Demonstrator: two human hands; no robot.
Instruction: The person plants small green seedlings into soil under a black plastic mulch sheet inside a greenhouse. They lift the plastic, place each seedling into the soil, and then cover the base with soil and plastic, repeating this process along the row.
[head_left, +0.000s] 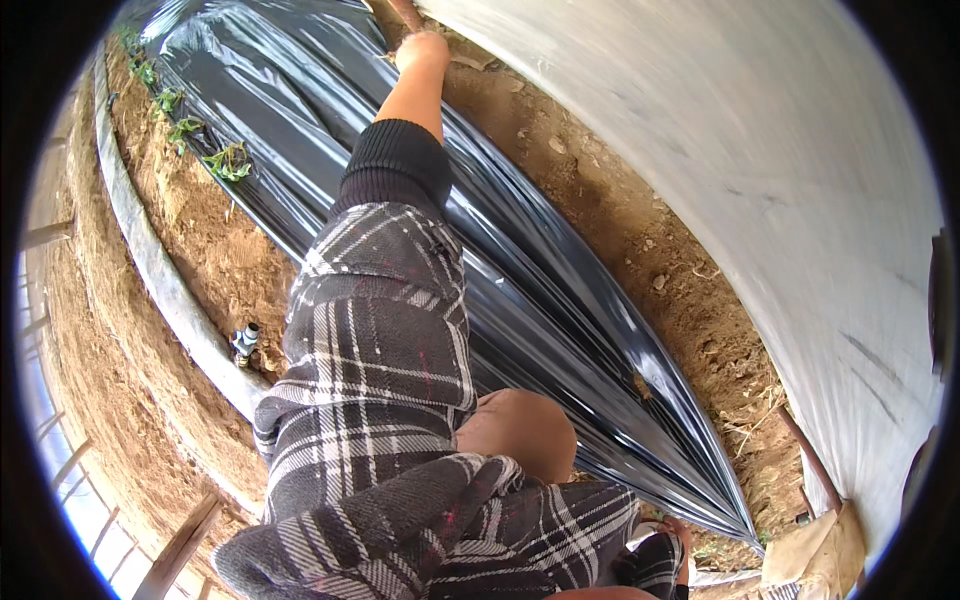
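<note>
Black plastic mulch film (525, 277) lies in long glossy folds over a soil bed and gathers to a point at the lower right. My left hand (424, 51) reaches to its far edge at the top, beside the end of a rusty rod (406, 13); the fingers are blurred, and whether they grip anything is unclear. At the lower right, my right hand (681, 531) is mostly hidden by my plaid sleeve, close to the near end of the film, and its hold does not show. A smooth, rounded brown surface (525, 433) is below my left forearm.
Whitish plastic sheeting (720, 150) rises along the right, with bare soil (645, 247) at its foot. Left of the film are green seedlings (229, 161), a flat grey hose (154, 240) with a small valve fitting (245, 339), and wooden posts (180, 544). A rusty rod (808, 457) leans at lower right.
</note>
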